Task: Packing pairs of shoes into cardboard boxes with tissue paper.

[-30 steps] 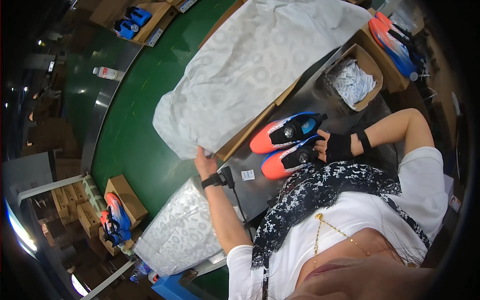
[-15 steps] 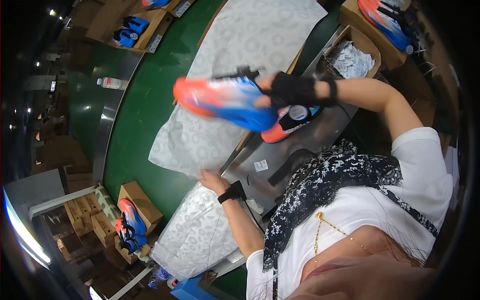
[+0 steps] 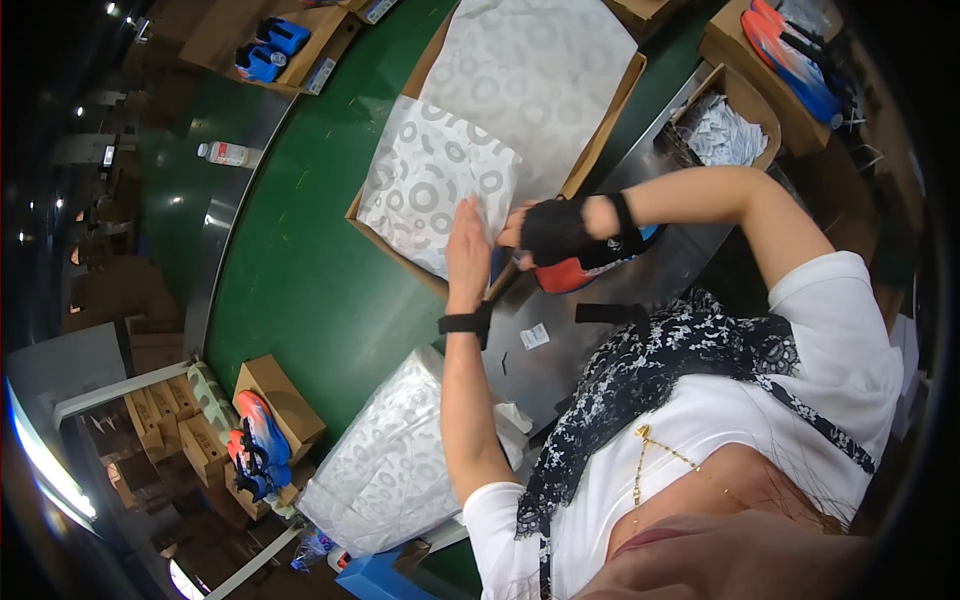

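Note:
White wrapping paper with grey ring prints (image 3: 425, 190) is folded over in an open brown cardboard shoebox (image 3: 405, 262). My left hand (image 3: 466, 250), with a black wristband, lies flat on the folded paper, fingers stretched. Beside it, my right hand (image 3: 552, 232), in a black fingerless glove, has bent fingers at the paper's right edge. A sliver of blue shows between the hands; most of what lies under the paper is hidden. An orange-red and blue sports shoe (image 3: 568, 277) rests on the metal surface below my right hand, partly covered by it.
A stack of printed paper sheets (image 3: 385, 455) lies near my left arm. Small packets fill a carton (image 3: 715, 130) at the right. More shoes (image 3: 790, 60) sit on boxes around the green table (image 3: 290, 270). A bottle (image 3: 225, 154) stands at the left.
The shoe my right hand held above the paper is out of sight. The paper is folded over inside the box. My left hand has moved up from the paper's lower corner onto the fold.

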### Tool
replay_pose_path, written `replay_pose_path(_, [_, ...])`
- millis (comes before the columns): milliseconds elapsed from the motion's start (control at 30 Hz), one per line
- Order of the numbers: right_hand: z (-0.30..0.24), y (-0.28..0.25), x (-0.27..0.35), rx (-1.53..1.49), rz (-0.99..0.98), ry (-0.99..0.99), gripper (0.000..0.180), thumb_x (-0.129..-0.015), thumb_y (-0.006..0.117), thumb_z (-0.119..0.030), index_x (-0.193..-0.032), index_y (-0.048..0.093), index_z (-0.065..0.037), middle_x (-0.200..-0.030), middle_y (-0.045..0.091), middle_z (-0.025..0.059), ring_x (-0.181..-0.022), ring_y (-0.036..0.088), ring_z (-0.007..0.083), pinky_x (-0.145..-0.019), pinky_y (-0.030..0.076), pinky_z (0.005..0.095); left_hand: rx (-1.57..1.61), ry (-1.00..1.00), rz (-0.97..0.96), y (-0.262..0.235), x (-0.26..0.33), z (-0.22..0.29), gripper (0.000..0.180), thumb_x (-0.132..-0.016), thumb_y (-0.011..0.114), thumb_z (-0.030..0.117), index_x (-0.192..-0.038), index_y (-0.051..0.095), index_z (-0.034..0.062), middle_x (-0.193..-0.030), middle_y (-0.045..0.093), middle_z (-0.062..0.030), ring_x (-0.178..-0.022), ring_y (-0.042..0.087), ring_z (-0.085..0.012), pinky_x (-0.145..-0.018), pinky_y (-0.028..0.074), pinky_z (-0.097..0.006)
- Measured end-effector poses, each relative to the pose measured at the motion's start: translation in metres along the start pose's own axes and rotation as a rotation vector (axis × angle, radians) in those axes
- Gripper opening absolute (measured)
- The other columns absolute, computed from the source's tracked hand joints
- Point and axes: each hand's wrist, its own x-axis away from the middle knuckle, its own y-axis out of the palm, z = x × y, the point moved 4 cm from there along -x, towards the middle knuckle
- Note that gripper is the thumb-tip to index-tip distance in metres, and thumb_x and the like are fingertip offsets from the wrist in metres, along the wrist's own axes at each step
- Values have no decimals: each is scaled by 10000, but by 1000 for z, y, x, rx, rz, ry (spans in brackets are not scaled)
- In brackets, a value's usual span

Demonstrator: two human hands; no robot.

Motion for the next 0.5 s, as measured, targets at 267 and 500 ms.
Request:
replay_pose_path(267, [1, -18, 123, 219, -253, 305, 842, -507, 723, -270, -1240, 328, -148, -1149, 420, 131, -1044, 432, 271, -806, 335, 415, -1096, -144, -411, 16, -26, -7, 351, -723, 551, 433, -844, 659, 122, -1105, 521, -102, -1117, 377, -330, -826, 197, -661])
replay_pose_path(500, [-11, -48, 107, 39, -4, 55, 758, -531, 671, -197, -1203, 342, -73, -1027, 522, 150, -914, 520, 305, -784, 380, 372, -268, 164, -215, 33, 40, 31, 737, -625, 709, 347, -1176, 391, -26, -1112, 489, -174, -1013, 478, -291, -862, 376, -360])
